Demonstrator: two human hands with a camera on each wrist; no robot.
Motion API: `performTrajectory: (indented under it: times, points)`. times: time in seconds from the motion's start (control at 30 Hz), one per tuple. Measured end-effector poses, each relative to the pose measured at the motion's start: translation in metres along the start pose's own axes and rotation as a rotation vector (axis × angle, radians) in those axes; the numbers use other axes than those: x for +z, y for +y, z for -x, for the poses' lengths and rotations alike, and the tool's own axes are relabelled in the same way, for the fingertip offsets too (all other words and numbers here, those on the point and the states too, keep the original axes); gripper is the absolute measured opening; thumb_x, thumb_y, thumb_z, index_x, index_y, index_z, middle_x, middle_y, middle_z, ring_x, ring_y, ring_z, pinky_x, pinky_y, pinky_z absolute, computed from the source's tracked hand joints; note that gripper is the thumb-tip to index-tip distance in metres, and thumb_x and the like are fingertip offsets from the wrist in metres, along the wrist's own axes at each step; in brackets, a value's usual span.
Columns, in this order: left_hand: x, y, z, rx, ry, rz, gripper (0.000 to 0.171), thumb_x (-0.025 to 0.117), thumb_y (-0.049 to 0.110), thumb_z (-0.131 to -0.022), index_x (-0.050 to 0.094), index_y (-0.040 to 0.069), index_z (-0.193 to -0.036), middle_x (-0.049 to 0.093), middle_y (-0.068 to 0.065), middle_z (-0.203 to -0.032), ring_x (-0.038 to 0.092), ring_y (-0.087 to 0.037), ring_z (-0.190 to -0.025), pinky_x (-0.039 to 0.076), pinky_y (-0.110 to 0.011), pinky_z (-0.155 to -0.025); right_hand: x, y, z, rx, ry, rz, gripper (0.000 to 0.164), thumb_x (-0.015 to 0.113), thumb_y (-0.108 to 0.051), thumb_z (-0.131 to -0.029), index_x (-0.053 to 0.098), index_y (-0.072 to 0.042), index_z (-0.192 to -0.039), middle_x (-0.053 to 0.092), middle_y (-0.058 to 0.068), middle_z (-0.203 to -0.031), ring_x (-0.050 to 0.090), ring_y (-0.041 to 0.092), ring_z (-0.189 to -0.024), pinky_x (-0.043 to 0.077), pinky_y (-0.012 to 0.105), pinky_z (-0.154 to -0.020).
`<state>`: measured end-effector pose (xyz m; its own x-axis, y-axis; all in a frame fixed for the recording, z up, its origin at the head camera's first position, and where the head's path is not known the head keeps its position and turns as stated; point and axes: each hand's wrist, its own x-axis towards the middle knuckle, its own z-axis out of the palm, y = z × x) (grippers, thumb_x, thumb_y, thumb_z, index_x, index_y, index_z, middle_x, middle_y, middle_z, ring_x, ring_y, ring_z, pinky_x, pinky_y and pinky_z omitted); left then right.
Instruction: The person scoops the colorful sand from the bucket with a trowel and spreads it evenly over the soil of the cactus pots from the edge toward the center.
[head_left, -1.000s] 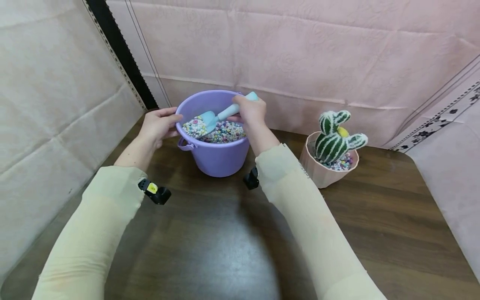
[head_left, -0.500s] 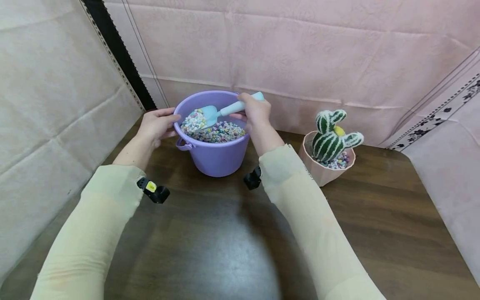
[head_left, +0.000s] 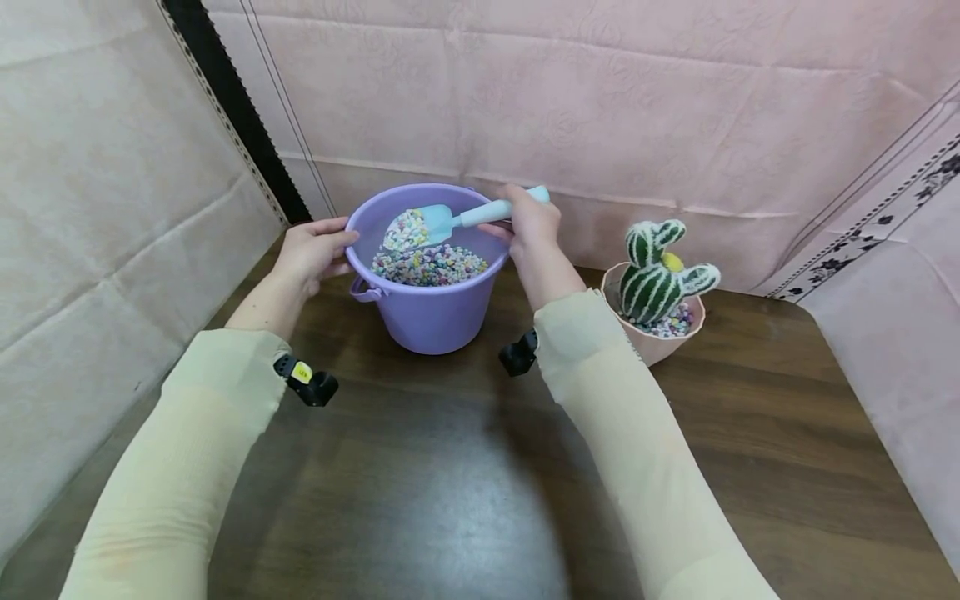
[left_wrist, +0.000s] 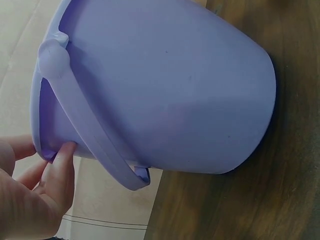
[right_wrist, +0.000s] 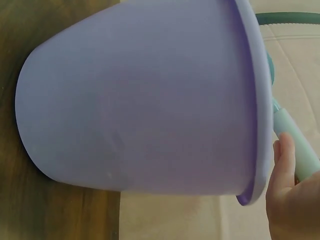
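Note:
A purple bucket (head_left: 435, 321) stands on the table, part filled with small multicoloured beads (head_left: 431, 267). My left hand (head_left: 309, 254) pinches the bucket's left rim, thumb outside, as the left wrist view shows; the bucket's handle (left_wrist: 92, 125) hangs down beside those fingers. With my right hand (head_left: 531, 225) I grip the pale blue handle of a small shovel (head_left: 480, 214). Its blade, loaded with a heap of beads, is over the bucket's opening, above the beads inside. In the right wrist view the bucket wall hides most of the shovel blade.
Right of the bucket, a pale pink pot (head_left: 660, 343) holds a green and white knitted cactus (head_left: 656, 279) and more beads. Pale cloth (head_left: 600, 108) hangs behind and at both sides of the dark wooden table (head_left: 420, 467).
The shovel has come up out of the beads, carrying a load, and shifted right with my right hand. My left hand stays on the bucket rim.

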<state>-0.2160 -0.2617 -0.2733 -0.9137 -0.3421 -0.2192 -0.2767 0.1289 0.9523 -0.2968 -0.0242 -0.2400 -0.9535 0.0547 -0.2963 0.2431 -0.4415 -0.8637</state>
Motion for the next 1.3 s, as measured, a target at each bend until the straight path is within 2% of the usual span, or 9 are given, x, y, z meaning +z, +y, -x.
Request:
performTrajectory:
  times: [0.13, 0.43, 0.57, 0.7, 0.83, 0.93, 1.07, 1.23, 1.3]
  points:
    - [0.0, 0.0, 0.0, 0.001, -0.003, 0.011, 0.05, 0.056, 0.024, -0.093, 0.043, 0.013, -0.14, 0.047, -0.014, -0.141, 0.061, -0.009, -0.1, 0.054, -0.01, -0.068, -0.003, -0.006, -0.001, 0.02, 0.006, -0.049, 0.012, 0.061, 0.0, -0.08, 0.052, -0.007, -0.085, 0.059, 0.01, -0.076, 0.064, 0.024, -0.068, 0.059, 0.034, -0.052]
    - [0.0, 0.0, 0.001, 0.014, -0.014, -0.019, 0.052, 0.055, 0.026, -0.094, 0.041, 0.014, -0.142, 0.045, -0.013, -0.143, 0.055, -0.02, -0.118, 0.054, -0.01, -0.071, -0.012, -0.019, -0.002, 0.028, 0.024, -0.068, 0.011, 0.061, -0.003, -0.083, 0.052, -0.005, -0.088, 0.058, 0.01, -0.076, 0.061, 0.023, -0.067, 0.058, 0.032, -0.049]
    - [0.0, 0.0, 0.001, 0.006, -0.013, -0.026, 0.052, 0.055, 0.028, -0.094, 0.04, 0.015, -0.142, 0.044, -0.013, -0.143, 0.054, -0.02, -0.119, 0.054, -0.01, -0.071, -0.016, -0.027, -0.003, 0.039, 0.029, -0.054, 0.009, 0.06, -0.004, -0.084, 0.054, -0.005, -0.091, 0.06, 0.011, -0.077, 0.062, 0.022, -0.064, 0.06, 0.033, -0.061]
    - [0.0, -0.001, 0.001, 0.001, -0.011, -0.01, 0.052, 0.055, 0.028, -0.094, 0.041, 0.014, -0.142, 0.044, -0.013, -0.144, 0.054, -0.021, -0.12, 0.054, -0.01, -0.071, -0.021, -0.037, -0.001, 0.034, 0.027, -0.071, 0.01, 0.06, -0.003, -0.084, 0.054, -0.005, -0.091, 0.059, 0.011, -0.084, 0.062, 0.024, -0.072, 0.06, 0.033, -0.064]
    - [0.002, -0.001, 0.002, 0.015, 0.008, -0.012, 0.051, 0.055, 0.026, -0.094, 0.041, 0.013, -0.141, 0.044, -0.014, -0.143, 0.052, -0.024, -0.123, 0.054, -0.015, -0.08, -0.027, -0.051, 0.003, 0.044, 0.028, -0.084, 0.021, 0.061, -0.005, -0.084, 0.052, -0.007, -0.102, 0.057, 0.012, -0.097, 0.061, 0.025, -0.085, 0.06, 0.031, -0.058]
    - [0.005, 0.002, 0.004, 0.037, 0.038, -0.034, 0.05, 0.055, 0.022, -0.094, 0.041, 0.01, -0.141, 0.043, -0.015, -0.143, 0.051, -0.026, -0.124, 0.052, -0.024, -0.092, -0.034, -0.063, 0.004, 0.058, 0.025, -0.097, 0.024, 0.062, -0.006, -0.085, 0.05, -0.009, -0.106, 0.056, 0.012, -0.103, 0.061, 0.025, -0.092, 0.06, 0.031, -0.058]
    - [0.01, 0.01, 0.007, 0.083, 0.107, -0.074, 0.05, 0.056, 0.02, -0.093, 0.042, 0.009, -0.14, 0.042, -0.014, -0.144, 0.049, -0.025, -0.127, 0.046, -0.03, -0.103, -0.045, -0.078, 0.005, 0.077, 0.029, -0.142, 0.017, 0.062, -0.005, -0.085, 0.051, -0.009, -0.098, 0.057, 0.012, -0.104, 0.06, 0.025, -0.1, 0.06, 0.033, -0.06]
    - [0.021, 0.027, 0.014, 0.18, 0.209, -0.083, 0.047, 0.06, 0.021, -0.09, 0.05, 0.013, -0.135, 0.05, -0.009, -0.138, 0.048, -0.018, -0.124, 0.045, -0.025, -0.103, -0.06, -0.096, 0.006, 0.097, 0.056, -0.19, 0.016, 0.061, -0.005, -0.085, 0.051, -0.009, -0.096, 0.056, 0.01, -0.106, 0.058, 0.024, -0.105, 0.06, 0.036, -0.069]
    - [0.027, 0.034, 0.02, 0.256, 0.249, -0.08, 0.045, 0.063, 0.021, -0.088, 0.054, 0.014, -0.132, 0.055, -0.008, -0.133, 0.051, -0.014, -0.118, 0.046, -0.023, -0.1, -0.066, -0.102, 0.006, 0.109, 0.064, -0.207, 0.015, 0.062, -0.005, -0.085, 0.051, -0.01, -0.095, 0.056, 0.009, -0.105, 0.058, 0.022, -0.104, 0.06, 0.036, -0.071]
